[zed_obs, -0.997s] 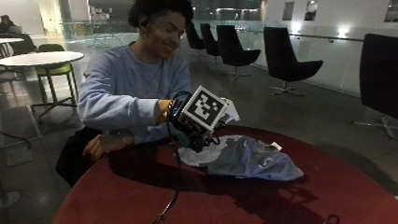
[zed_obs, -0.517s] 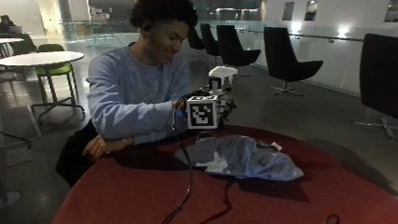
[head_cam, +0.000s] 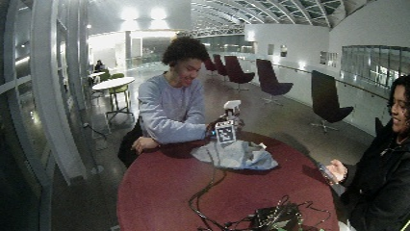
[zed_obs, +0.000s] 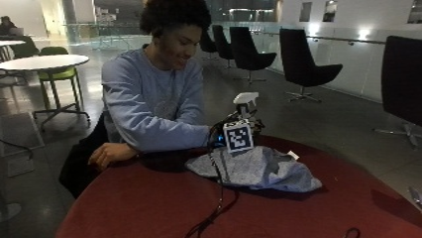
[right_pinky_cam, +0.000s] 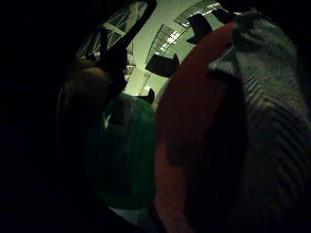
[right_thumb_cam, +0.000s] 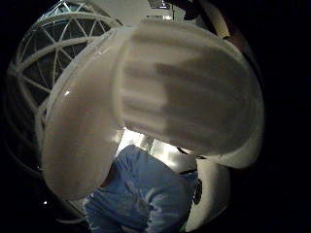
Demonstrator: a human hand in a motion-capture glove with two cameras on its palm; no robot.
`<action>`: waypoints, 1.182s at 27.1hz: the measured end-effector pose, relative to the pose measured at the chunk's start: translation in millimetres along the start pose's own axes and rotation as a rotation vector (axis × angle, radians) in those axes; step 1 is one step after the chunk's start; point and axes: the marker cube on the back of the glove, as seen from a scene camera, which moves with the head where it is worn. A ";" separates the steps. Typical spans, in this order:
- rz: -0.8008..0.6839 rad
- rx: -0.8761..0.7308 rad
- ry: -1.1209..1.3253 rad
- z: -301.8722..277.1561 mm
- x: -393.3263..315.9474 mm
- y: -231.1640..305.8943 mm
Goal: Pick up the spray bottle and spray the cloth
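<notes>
The spray bottle has a white head (zed_obs: 245,99) and a green body (right_pinky_cam: 126,160). My gloved right hand (zed_obs: 223,132) grips it upright, just above the far edge of the grey-blue cloth (zed_obs: 264,171). The cloth lies crumpled on the round red table (zed_obs: 131,208). In the thumb side palm view the white spray head (right_thumb_cam: 170,92) sits close to the palm. In the little finger side palm view the cloth (right_pinky_cam: 272,121) and the table (right_pinky_cam: 194,111) lie beside the green body. In the wide view the bottle (head_cam: 230,104) stands over the cloth (head_cam: 234,155).
The person's bare left hand (zed_obs: 109,153) rests at the table's edge. A black cable (zed_obs: 217,203) runs across the table towards a pile of gear (head_cam: 275,219) at the near edge. Black chairs (zed_obs: 303,64) stand behind.
My hand rose from the table beside the cloth with the bottle, then came down a little and towards the cloth, holding the bottle upright.
</notes>
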 end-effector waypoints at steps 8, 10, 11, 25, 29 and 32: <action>-0.001 -0.111 0.042 11.4 7.1 12.0; 0.007 -0.100 0.089 8.5 10.8 11.2; 0.013 -0.101 0.101 5.3 10.0 12.8; 0.047 -0.148 0.308 -159.5 -25.5 127.7; 0.074 -0.016 0.490 -220.8 -8.1 162.6; 0.104 0.076 0.620 -261.3 8.7 183.4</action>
